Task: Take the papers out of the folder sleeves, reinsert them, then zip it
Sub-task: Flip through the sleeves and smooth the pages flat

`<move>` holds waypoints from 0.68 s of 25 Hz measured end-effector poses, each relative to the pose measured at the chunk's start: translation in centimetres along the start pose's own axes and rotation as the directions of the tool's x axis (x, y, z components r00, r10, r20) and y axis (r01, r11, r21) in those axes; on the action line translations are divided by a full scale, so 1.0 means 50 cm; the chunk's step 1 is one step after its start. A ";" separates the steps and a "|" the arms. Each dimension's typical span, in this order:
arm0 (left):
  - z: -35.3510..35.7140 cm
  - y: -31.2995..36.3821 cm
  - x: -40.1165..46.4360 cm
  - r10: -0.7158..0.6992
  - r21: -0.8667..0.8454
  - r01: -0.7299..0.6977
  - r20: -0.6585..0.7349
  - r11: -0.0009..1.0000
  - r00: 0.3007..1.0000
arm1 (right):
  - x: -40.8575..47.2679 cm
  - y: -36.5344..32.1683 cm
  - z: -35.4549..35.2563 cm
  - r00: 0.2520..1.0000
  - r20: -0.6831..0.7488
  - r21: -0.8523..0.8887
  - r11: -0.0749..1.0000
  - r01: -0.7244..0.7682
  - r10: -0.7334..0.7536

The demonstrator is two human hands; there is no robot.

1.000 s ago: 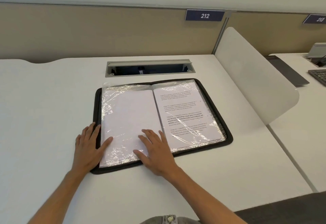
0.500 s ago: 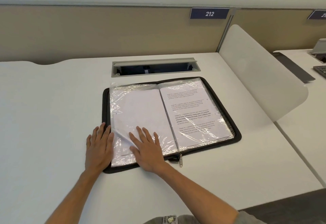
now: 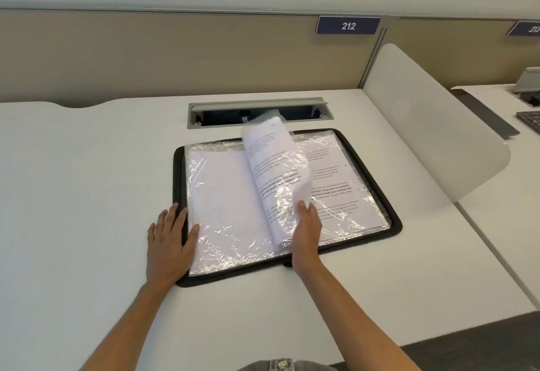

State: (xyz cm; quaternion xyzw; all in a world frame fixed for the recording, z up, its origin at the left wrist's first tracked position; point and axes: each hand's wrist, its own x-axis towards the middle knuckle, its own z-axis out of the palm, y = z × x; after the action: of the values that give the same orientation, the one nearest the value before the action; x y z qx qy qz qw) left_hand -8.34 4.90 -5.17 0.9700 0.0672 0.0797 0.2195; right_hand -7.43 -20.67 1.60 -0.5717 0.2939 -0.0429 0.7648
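From the head view, a black zip folder (image 3: 377,166) lies open and flat on the white worktop (image 3: 87,195), just in front of the grey cable hatch (image 3: 257,112) set into the worktop. The folder's clear plastic sleeves hold printed papers: a blank-faced sheet shows on the left half (image 3: 222,204), and a sheet with lines of text lies on the right half (image 3: 344,192). Above the folder's spine one sleeve (image 3: 274,172) stands lifted and curled, blurred at its top edge, with text visible on its left face. The right hand (image 3: 305,230), at the near edge of the folder beside the spine, holds the lower edge of this lifted sleeve with its fingers curled against the plastic. The left hand (image 3: 169,242) rests flat with straight fingers on the folder's near left corner, its thumb on the left sleeve. Beyond the folder a beige partition carries a blue sign (image 3: 347,25) reading 212, and a white divider panel (image 3: 432,125) stands to the folder's right.
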 end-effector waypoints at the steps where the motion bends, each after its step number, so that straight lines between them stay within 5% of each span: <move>1: 0.001 0.000 0.000 0.000 0.003 0.000 -0.002 1.000 1.000 | -0.002 -0.016 -0.016 0.998 -0.008 0.057 0.996 0.068 -0.068; 3: 0.003 -0.001 0.002 -0.005 0.005 0.005 -0.007 1.000 1.000 | -0.009 -0.052 -0.045 0.987 -0.035 0.037 0.987 0.156 -0.155; 9: 0.006 -0.001 0.003 -0.025 -0.005 0.025 -0.002 1.000 1.000 | 0.053 -0.098 -0.127 0.933 -0.134 -0.386 0.885 0.260 -0.333; 17: 0.008 0.000 0.001 -0.029 0.016 0.029 -0.017 0.999 0.999 | 0.137 -0.104 -0.261 0.900 -0.274 -0.399 0.892 0.214 -0.338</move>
State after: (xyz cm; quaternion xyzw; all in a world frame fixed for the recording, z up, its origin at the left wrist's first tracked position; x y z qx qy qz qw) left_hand -8.23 4.74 -5.51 0.9700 0.0836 0.0842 0.2124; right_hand -6.89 -36.27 1.30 -0.7223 0.3372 -0.1949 0.5715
